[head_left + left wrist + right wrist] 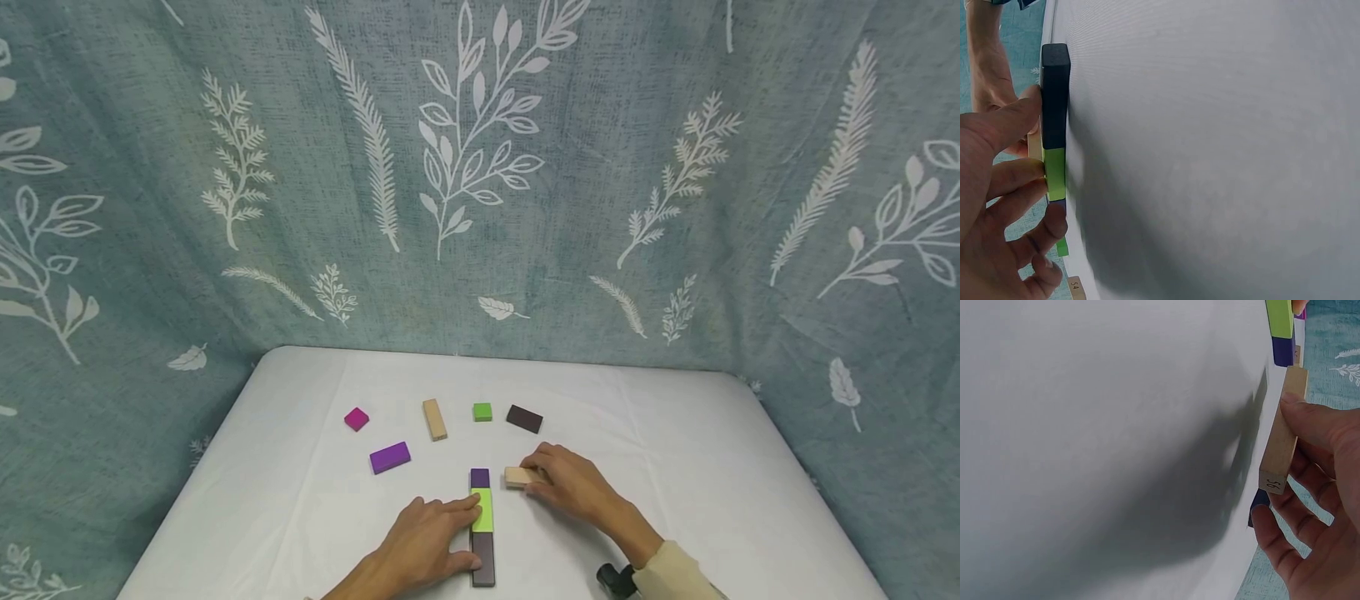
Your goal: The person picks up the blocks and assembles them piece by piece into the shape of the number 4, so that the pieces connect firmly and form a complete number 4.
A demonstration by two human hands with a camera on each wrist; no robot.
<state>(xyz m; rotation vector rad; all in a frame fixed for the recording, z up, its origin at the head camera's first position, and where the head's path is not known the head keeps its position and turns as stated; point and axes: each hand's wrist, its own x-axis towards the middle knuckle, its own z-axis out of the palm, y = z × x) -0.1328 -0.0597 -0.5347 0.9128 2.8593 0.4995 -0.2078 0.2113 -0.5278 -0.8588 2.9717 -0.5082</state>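
A row of end-to-end blocks lies in front of me: a dark purple block (480, 477) farthest, a lime green block (485, 518) in the middle, a dark grey block (485, 560) nearest. Along this row my left hand (423, 542) rests extended fingertips on the lime block and its thumb on the dark grey one, as the left wrist view also shows. To the right of the row, my right hand (572, 485) pinches a plain wooden block (515, 477) between thumb and fingers. The number 56 is written on the end of that wooden block in the right wrist view.
Farther back on the white table (675, 467) lie a magenta block (357, 419), a violet block (390, 457), another wooden block (434, 419), a green block (482, 412) and a dark brown block (524, 418). A patterned teal cloth (480, 275) hangs behind.
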